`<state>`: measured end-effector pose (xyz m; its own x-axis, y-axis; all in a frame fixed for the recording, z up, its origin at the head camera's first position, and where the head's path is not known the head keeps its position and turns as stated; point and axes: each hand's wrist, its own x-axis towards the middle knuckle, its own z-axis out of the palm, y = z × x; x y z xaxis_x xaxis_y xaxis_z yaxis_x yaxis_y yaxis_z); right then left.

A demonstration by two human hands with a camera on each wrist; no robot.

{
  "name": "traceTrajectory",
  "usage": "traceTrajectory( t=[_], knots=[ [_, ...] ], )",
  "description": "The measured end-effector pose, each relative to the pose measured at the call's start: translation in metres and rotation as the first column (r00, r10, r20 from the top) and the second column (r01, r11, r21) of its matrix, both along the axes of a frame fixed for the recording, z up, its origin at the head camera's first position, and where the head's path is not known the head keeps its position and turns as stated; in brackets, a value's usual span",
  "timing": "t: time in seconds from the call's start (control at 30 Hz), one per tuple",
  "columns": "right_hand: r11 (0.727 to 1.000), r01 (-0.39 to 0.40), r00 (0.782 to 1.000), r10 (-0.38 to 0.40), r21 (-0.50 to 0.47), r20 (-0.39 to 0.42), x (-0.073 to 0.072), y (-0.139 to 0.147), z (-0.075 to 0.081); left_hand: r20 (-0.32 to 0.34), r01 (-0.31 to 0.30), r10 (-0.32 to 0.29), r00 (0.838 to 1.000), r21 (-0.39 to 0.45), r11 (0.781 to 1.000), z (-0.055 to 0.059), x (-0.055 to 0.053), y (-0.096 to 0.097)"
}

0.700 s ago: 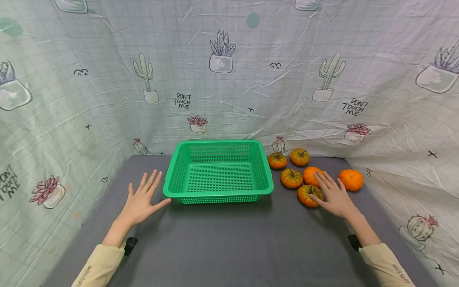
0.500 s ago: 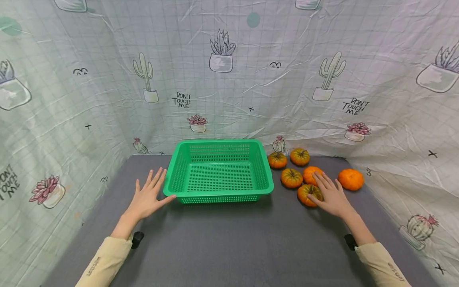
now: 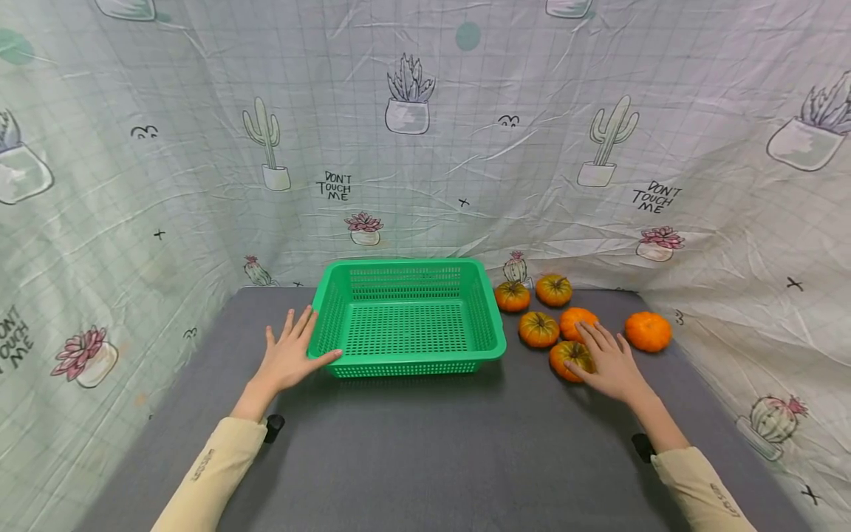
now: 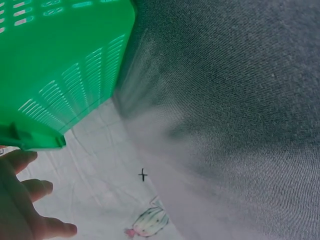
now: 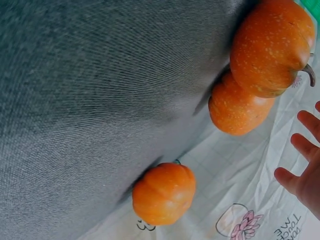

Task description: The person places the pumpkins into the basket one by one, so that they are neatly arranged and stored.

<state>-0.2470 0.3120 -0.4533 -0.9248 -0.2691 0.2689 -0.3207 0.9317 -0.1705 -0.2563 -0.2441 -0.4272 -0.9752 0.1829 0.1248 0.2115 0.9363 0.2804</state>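
Note:
A green plastic basket [image 3: 408, 359] with slotted sides stands at the back middle of the table. My left hand [image 3: 290, 356] is spread at its left front corner, fingers extended near the rim; whether it touches the rim I cannot tell. Over the nearest orange-green pumpkin [image 3: 565, 362] hovers my right hand [image 3: 612, 367], fingers spread and holding nothing. In the right wrist view a gap shows between those fingers and the stemmed pumpkin [image 5: 270, 47]. Just beyond the fingertips sits a plain orange pumpkin [image 3: 575, 322], partly covered by them.
More small pumpkins lie right of the basket: one pumpkin [image 3: 538, 329] near its corner, two behind, including a pumpkin [image 3: 554, 290] by the wall. A lone orange pumpkin [image 3: 648, 331] sits far right. Printed cloth [image 3: 465, 170] walls the grey table [image 3: 425, 451] at back and sides.
My left hand has moved right and forward to the basket's left front corner. My right hand has shifted slightly left over the nearest pumpkin. Basket and pumpkins have stayed put.

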Motion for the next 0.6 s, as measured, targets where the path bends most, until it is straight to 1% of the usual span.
traceTrajectory(
  t=[0.17, 0.43, 0.6],
  knots=[
    [1.0, 0.015, 1.0, -0.015, 0.013, -0.001, -0.0013, 0.0013, -0.0029, 0.003, 0.008, -0.008, 1.0, 0.004, 1.0, -0.0021, -0.0033, 0.0011],
    [0.998, 0.024, 0.999, -0.022, 0.055, -0.029, -0.0027, 0.0038, -0.0074, -0.014, 0.018, -0.018, 1.0, -0.009, 1.0, -0.0019, -0.0032, 0.0025],
    [0.998, 0.035, 0.999, -0.035, 0.058, -0.006, -0.0027, 0.0038, -0.0096, -0.012, 0.015, -0.016, 1.0, -0.033, 0.999, -0.0018, -0.0032, 0.003]
  ],
)
